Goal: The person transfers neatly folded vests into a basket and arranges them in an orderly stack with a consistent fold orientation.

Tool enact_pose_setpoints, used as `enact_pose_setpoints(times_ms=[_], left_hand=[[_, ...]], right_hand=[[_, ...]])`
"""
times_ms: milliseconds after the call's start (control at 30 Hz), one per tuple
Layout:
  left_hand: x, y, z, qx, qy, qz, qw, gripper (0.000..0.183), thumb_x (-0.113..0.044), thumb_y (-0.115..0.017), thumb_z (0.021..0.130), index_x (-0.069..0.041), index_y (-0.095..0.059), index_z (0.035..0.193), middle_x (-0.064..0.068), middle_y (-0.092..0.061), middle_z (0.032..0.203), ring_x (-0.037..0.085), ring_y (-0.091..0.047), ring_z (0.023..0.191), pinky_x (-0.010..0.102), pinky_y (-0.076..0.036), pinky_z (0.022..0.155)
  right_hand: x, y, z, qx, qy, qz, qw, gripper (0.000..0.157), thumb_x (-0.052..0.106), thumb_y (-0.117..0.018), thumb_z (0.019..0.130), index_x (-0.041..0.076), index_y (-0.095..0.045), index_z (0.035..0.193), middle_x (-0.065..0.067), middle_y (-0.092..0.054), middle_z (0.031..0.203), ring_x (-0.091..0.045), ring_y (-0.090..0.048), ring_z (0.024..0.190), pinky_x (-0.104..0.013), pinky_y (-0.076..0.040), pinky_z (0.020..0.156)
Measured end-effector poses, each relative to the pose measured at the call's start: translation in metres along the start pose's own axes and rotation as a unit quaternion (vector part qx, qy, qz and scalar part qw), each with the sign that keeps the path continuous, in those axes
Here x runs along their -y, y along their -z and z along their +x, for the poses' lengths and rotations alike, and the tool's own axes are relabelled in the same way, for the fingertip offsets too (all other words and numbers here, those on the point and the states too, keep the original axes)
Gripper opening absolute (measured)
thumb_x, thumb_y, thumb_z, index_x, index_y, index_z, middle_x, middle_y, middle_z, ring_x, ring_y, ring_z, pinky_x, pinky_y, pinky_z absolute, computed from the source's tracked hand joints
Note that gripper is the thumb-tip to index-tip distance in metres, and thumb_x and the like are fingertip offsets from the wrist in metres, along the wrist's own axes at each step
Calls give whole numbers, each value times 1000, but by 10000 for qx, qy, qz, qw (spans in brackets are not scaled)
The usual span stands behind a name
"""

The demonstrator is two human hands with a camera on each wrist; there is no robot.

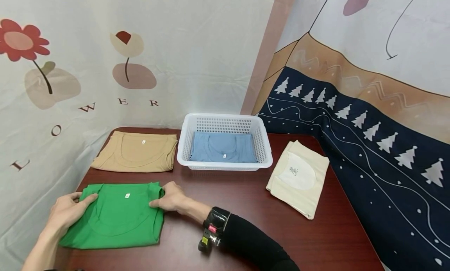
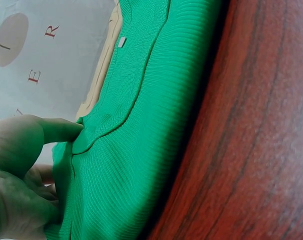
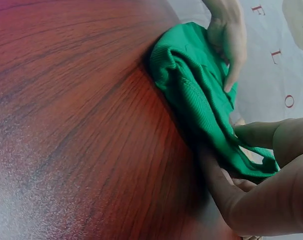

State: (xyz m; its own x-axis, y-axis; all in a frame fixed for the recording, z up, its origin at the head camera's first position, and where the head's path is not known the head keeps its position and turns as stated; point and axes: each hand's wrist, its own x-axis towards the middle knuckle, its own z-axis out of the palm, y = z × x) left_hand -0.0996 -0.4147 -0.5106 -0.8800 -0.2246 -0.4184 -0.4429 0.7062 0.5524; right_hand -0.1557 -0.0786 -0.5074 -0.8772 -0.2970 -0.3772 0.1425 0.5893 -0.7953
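Note:
A folded green shirt [image 1: 121,220] lies at the table's front left, its small white label facing up. My left hand [image 1: 68,212] grips its left edge, thumb on top and fingers tucked beneath. On the opposite side, my right hand [image 1: 172,198] pinches the right edge near the upper corner. From the right wrist view, the thumb of the right hand [image 3: 271,185] lies over the cloth and the other fingers reach under it. The left wrist view shows the left hand [image 2: 21,165] at the shirt's side fold.
Behind the green shirt lies a folded tan shirt [image 1: 140,155]. A white plastic basket [image 1: 225,166] at the back middle holds a folded blue shirt [image 1: 224,146]. Toward the right of the brown table [image 1: 225,192] sits a folded cream garment [image 1: 299,177]. Printed curtains hang behind.

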Motion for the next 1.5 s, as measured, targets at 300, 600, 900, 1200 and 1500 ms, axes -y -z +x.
enact_pose_setpoints(times_ms=[300,600,900,1200,1500], left_hand=[[1,1,0,29,2,27,10000,97,-62,-49,116,22,-36,163,46,-52,156,57,-65,125,35,-61,75],[-5,0,-4,333,-131,-99,9993,100,-63,-49,116,22,-32,164,45,-55,154,33,-76,109,35,-64,78],[-23,-8,-10,419,-485,-319,9974,81,-58,-48,118,14,-51,154,3,-81,103,9,-74,83,31,-63,73],[-39,-20,-17,334,-1070,-266,9933,64,-53,-46,121,7,-58,139,9,-77,107,9,-70,83,29,-58,72],[-58,-32,-27,180,-1632,-411,9856,54,-47,-50,121,3,-57,139,10,-76,111,3,-69,86,26,-55,74]], right_hand=[[-4,-3,1,-23,60,129,9999,30,18,-98,87,13,-71,77,5,-61,78,-10,-55,74,-23,-49,68],[-20,7,-1,217,397,712,9964,25,12,-90,93,16,-70,79,7,-61,77,-7,-56,73,-21,-49,68],[-36,28,-6,662,650,1524,9840,6,1,-79,98,4,-77,93,5,-71,80,-7,-66,71,-22,-59,68],[-48,56,-19,681,849,1383,9844,3,3,-77,99,7,-77,99,4,-74,84,-7,-69,73,-21,-60,72],[-59,89,-38,978,734,1899,9742,21,6,-76,103,5,-77,124,-14,-85,102,-25,-83,80,-42,-71,69]])
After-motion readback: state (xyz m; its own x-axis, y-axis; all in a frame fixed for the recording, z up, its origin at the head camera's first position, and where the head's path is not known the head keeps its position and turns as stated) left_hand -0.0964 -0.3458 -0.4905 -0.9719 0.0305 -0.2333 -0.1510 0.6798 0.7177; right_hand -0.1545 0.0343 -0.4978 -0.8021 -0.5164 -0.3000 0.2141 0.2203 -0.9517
